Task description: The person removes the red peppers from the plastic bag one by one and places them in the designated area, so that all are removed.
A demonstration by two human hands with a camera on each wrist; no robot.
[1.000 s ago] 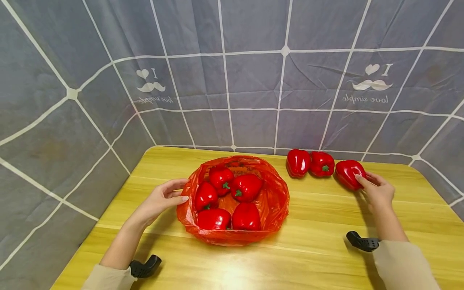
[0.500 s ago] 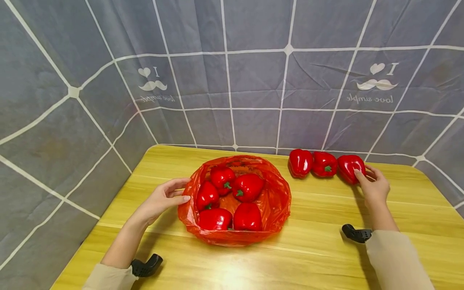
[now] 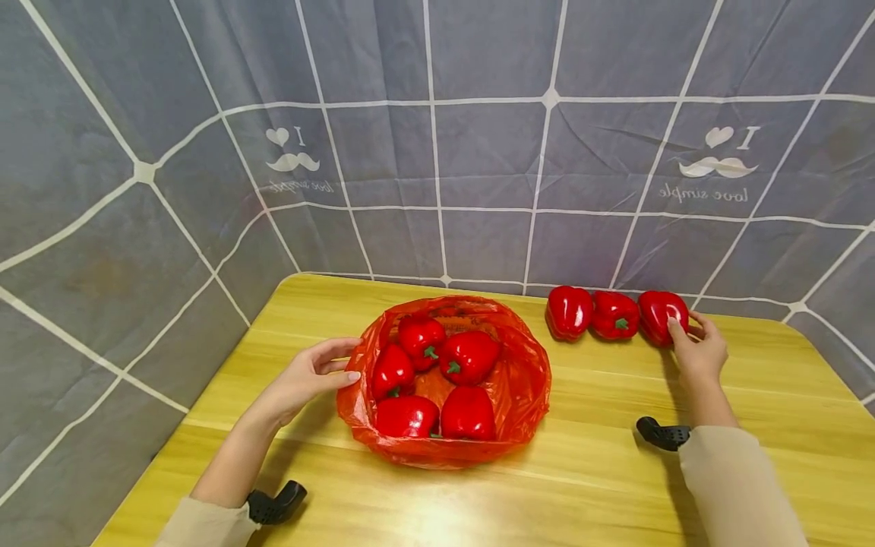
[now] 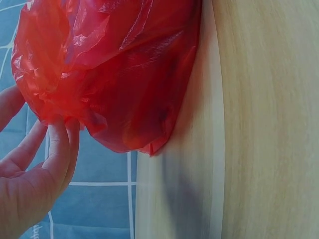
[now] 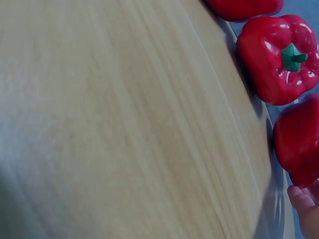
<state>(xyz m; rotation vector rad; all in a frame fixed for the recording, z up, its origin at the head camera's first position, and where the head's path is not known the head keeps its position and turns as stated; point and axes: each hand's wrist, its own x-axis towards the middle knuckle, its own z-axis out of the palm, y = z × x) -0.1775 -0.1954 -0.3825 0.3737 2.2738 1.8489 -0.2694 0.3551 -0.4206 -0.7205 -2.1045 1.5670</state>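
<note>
An open red plastic bag (image 3: 536, 372) stands mid-table with several red bell peppers (image 3: 469, 357) inside. My left hand (image 3: 301, 384) is at the bag's left side, its fingers and thumb touching the plastic; in the left wrist view the fingers (image 4: 59, 144) reach up against the bag (image 4: 134, 94). At the back right, three bell peppers lie in a row on the table. My right hand (image 3: 700, 351) grips the rightmost bell pepper (image 3: 661, 315), thumb on its near face. The middle bell pepper (image 3: 615, 315) sits beside it, and the left one (image 3: 570, 313) adjoins that.
The yellow wood-grain table (image 3: 588, 471) ends at a grey cloth backdrop (image 3: 485, 159) with white grid lines behind and to the left. A black wrist mount (image 3: 276, 504) sits at the left cuff, another mount (image 3: 663, 434) at the right cuff.
My right hand has brought the rightmost bell pepper leftward, closer to the middle one. The left hand keeps its place at the bag. The view has shifted slightly.
</note>
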